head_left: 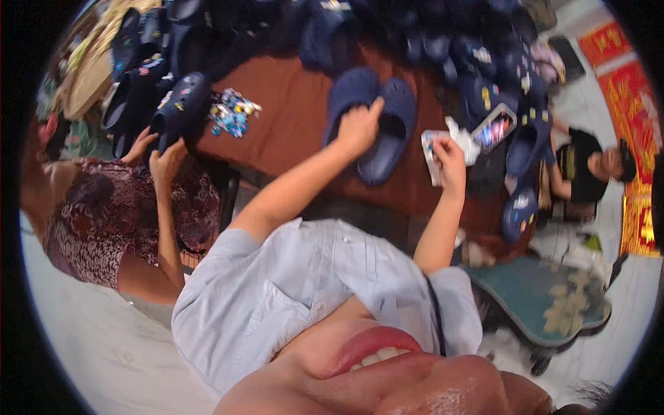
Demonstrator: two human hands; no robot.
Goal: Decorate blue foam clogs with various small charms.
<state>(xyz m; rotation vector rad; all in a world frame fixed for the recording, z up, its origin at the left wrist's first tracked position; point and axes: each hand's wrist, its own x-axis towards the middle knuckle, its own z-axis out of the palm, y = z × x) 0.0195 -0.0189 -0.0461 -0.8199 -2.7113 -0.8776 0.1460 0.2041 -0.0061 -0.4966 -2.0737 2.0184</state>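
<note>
Two dark blue clogs stand side by side on the brown cloth in front of me. My left hand (360,130) is closed on the left clog (346,90) at its opening, one finger stretched toward the right clog (387,149). Some of its fingers are hidden inside the shoe. To the right, my right hand (450,163) has its fingertips pinched together over a small white packet (435,176); whatever is between them is too small to make out. A crumpled white wrapper (469,146) touches the packet's right side.
Many dark blue clogs with small charms line the table's back and right. A phone (495,128) lies beside the wrapper. Loose colourful charms (232,114) are heaped at left, where another person's hands (166,159) hold a decorated clog (181,104). A person (588,166) sits at right.
</note>
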